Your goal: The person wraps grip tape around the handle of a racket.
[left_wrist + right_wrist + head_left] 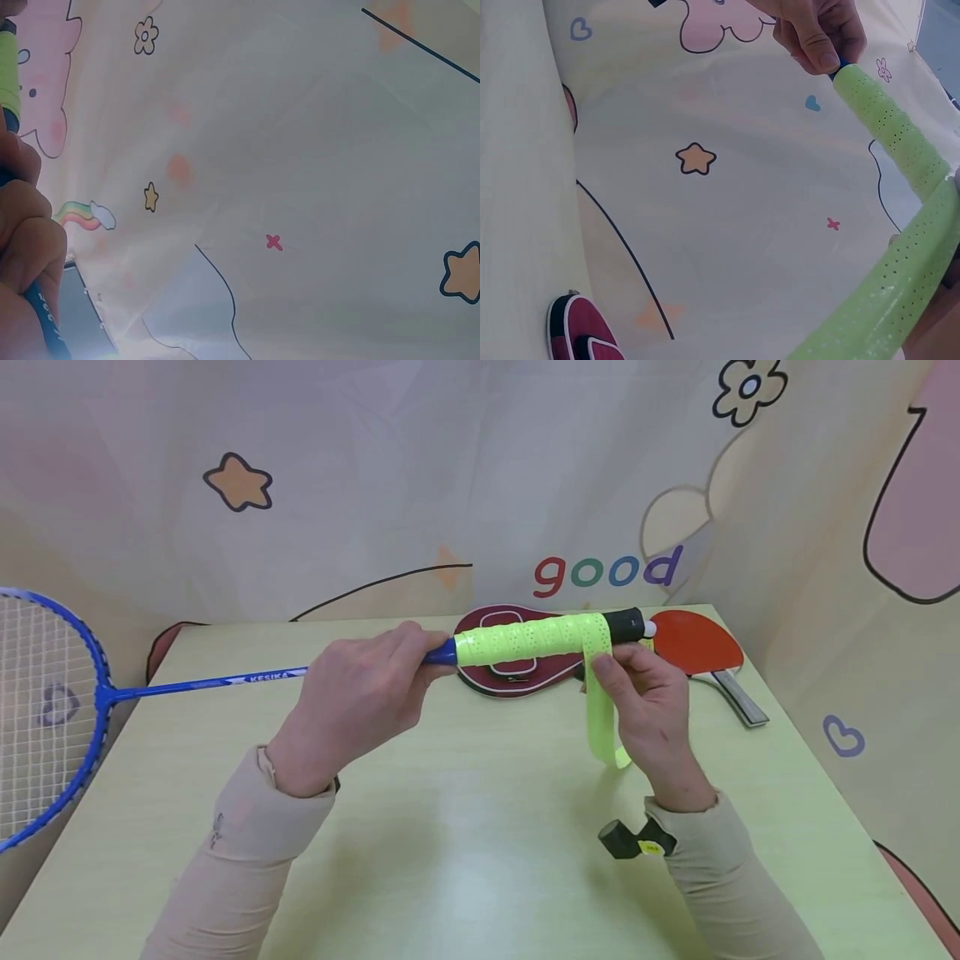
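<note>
A blue badminton racket [217, 683] is held up level above the table, its strung head at the far left. My left hand [360, 693] grips the shaft just beside the blue cone of the handle. Neon green perforated grip tape [525, 639] is wound round most of the handle, leaving the black butt end [624, 625] bare. With thumb and fingers my right hand [652, 710] pinches the tape where it leaves the handle; a loose tail hangs below. In the right wrist view the loose tape [892, 285] stretches across the lower right corner, and the left hand [821, 34] shows at the top.
On the table [465, 860], a dark red paddle case [517, 689] lies at the back behind the handle. A red table tennis bat [697, 639] with a grey handle lies at the back right. Printed cloth [375, 485] stands behind the table.
</note>
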`<state>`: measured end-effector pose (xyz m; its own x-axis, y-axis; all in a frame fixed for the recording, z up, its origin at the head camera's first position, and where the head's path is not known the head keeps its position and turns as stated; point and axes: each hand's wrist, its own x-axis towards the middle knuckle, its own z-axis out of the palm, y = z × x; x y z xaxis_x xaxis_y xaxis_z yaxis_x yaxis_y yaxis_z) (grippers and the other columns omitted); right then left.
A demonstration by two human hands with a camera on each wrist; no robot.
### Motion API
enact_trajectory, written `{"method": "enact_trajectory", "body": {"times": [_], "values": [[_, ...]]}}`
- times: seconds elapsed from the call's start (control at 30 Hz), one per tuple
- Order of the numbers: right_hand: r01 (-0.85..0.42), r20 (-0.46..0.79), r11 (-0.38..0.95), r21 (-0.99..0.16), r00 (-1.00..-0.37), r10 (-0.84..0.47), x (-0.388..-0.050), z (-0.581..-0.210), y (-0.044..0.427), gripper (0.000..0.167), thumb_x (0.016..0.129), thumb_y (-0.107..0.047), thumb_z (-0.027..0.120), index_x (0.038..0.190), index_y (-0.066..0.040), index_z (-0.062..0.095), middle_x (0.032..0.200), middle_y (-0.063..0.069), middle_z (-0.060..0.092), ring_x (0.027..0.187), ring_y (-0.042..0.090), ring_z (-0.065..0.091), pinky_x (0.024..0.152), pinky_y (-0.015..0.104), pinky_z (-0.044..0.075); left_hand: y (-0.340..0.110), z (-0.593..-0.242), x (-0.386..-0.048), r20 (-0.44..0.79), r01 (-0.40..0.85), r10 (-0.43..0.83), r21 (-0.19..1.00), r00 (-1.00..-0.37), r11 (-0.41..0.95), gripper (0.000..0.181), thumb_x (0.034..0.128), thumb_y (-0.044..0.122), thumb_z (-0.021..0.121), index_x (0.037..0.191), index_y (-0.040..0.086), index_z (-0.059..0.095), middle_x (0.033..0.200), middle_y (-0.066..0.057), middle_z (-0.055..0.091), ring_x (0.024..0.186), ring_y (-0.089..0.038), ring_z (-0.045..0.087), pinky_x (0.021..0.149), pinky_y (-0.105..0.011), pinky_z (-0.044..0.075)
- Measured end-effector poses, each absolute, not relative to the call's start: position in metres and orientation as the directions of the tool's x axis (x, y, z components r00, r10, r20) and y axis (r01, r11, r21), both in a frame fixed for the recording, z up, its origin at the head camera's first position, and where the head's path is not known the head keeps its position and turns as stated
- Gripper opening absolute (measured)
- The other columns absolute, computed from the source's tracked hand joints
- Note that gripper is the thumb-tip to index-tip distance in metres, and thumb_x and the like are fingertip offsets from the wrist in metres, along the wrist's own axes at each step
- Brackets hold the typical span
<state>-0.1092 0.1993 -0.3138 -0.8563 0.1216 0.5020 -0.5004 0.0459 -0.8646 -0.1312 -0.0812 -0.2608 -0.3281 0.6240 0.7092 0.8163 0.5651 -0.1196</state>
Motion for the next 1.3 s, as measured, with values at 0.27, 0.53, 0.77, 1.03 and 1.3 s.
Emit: {"method": "enact_trajectory", "body": {"times": [0.27, 0.53, 0.77, 1.03, 1.3], "values": [[-0.498, 0.498, 0.032, -0.866, -0.858, 0.122, -0.1085, -0.3145, 0.1989, 0.01, 0.095, -0.006, 0.061, 0.093, -0.009, 0.07, 0.081, 0.001, 0.067, 0.073, 0.017, 0.063, 0.072, 0.026, 0.05, -0.0813, -0.2618, -0.1318, 0.721, 0.822, 0.613, -0.108, -0.323, 0.559, 0.025, 0.0891, 0.015, 0.072, 0.095, -0.003, 0.056, 0.07, -0.004, 0.06, 0.044, -0.012, 0.047, 0.038, -0.023, 0.033], [-0.513, 0.512, 0.019, -0.858, -0.853, 0.102, -0.1077, -0.3145, 0.1991, 0.012, 0.095, -0.003, 0.06, 0.097, -0.009, 0.07, 0.084, 0.001, 0.068, 0.076, 0.018, 0.064, 0.073, 0.028, 0.05, -0.0816, -0.2642, -0.1323, 0.727, 0.823, 0.61, -0.111, -0.316, 0.557, 0.026, 0.0911, 0.018, 0.07, 0.097, -0.004, 0.056, 0.066, -0.003, 0.056, 0.042, -0.011, 0.041, 0.038, -0.023, 0.031], [-0.526, 0.523, -0.012, -0.85, -0.848, 0.088, -0.1081, -0.3143, 0.1991, 0.013, 0.095, -0.001, 0.059, 0.098, -0.007, 0.07, 0.088, 0.003, 0.068, 0.081, 0.019, 0.061, 0.074, 0.029, 0.048, -0.082, -0.2661, -0.1334, 0.723, 0.805, 0.617, -0.143, -0.313, 0.576, 0.037, 0.104, 0.031, 0.046, 0.094, -0.003, 0.057, 0.062, -0.001, 0.053, 0.041, -0.011, 0.036, 0.038, -0.023, 0.027], [-0.507, 0.503, -0.012, -0.862, -0.857, 0.11, -0.1079, -0.3138, 0.1982, 0.014, 0.095, -0.003, 0.057, 0.094, -0.009, 0.07, 0.082, 0.003, 0.067, 0.076, 0.019, 0.062, 0.072, 0.03, 0.047, -0.082, -0.2643, -0.1302, 0.652, 0.81, 0.652, -0.097, -0.387, 0.578, 0.036, 0.0878, 0.027, 0.074, 0.102, -0.003, 0.06, 0.07, -0.001, 0.058, 0.043, -0.01, 0.036, 0.039, -0.024, 0.031], [-0.496, 0.491, -0.024, -0.868, -0.864, 0.107, -0.1094, -0.3136, 0.1982, 0.012, 0.096, -0.006, 0.056, 0.093, -0.007, 0.067, 0.077, 0.008, 0.063, 0.072, 0.02, 0.061, 0.072, 0.031, 0.048, -0.0792, -0.2635, -0.1307, 0.646, 0.805, 0.628, -0.034, -0.434, 0.592, 0.02, 0.0898, 0.011, 0.068, 0.1, -0.001, 0.055, 0.064, 0.001, 0.052, 0.04, -0.009, 0.029, 0.037, -0.023, 0.027]]}}
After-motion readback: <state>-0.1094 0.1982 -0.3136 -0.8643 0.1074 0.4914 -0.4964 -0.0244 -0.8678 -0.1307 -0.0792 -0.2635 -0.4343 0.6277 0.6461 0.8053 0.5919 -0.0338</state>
